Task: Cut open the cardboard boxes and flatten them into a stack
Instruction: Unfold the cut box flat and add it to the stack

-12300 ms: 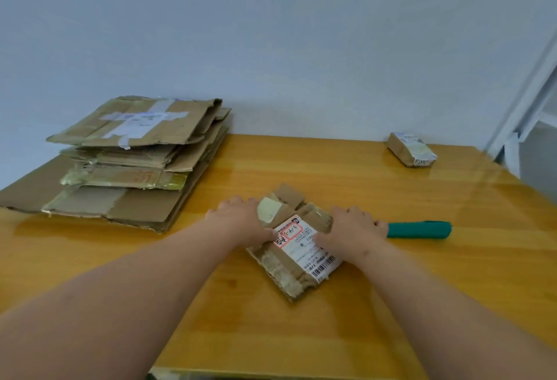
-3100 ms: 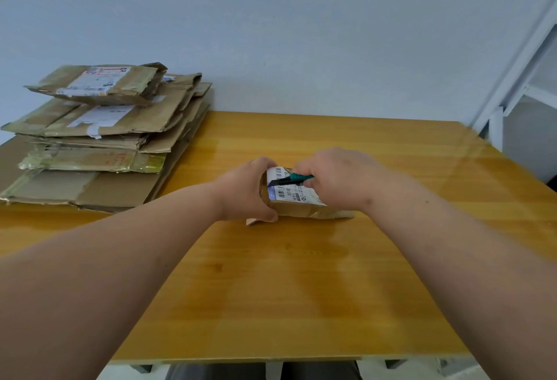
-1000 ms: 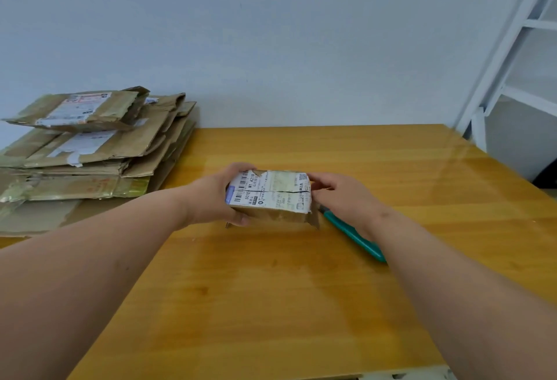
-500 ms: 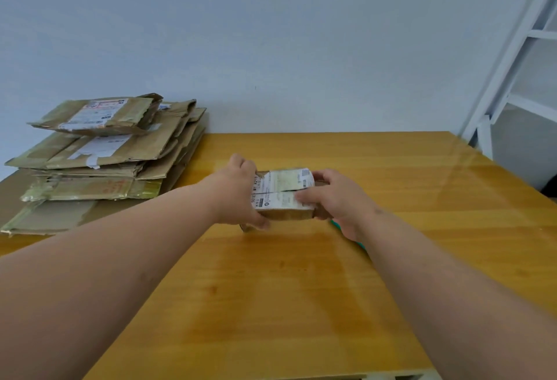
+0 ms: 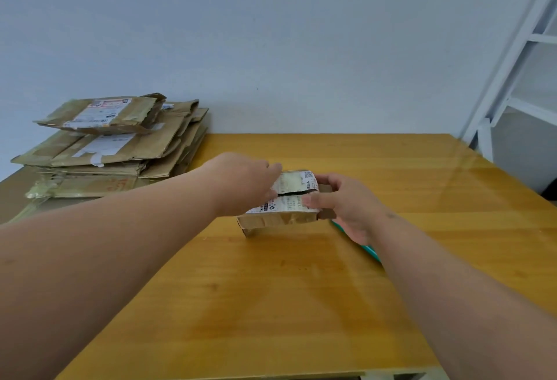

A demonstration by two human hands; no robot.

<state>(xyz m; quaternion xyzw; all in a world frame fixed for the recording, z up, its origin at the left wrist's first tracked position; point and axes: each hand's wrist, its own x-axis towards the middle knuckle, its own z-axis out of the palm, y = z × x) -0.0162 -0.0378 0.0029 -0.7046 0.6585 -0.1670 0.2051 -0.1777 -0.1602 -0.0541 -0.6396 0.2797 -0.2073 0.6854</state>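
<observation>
A small cardboard box (image 5: 278, 219) with a white shipping label sits mid-table, its top seam slit along the middle. My left hand (image 5: 244, 182) lies over the box's left top, fingers at the slit, pulling up the far flap. My right hand (image 5: 346, 202) grips the box's right end, thumb on the near flap. A teal utility knife (image 5: 369, 248) lies on the table under my right wrist, mostly hidden. A stack of flattened cardboard boxes (image 5: 114, 144) sits at the back left.
The wooden table (image 5: 271, 304) meets a pale wall at the back. A white metal frame (image 5: 512, 78) stands at the right, past the table's edge.
The knife was put down on the table beside my right hand. Both hands shifted onto the box's top, and the slit seam has parted slightly.
</observation>
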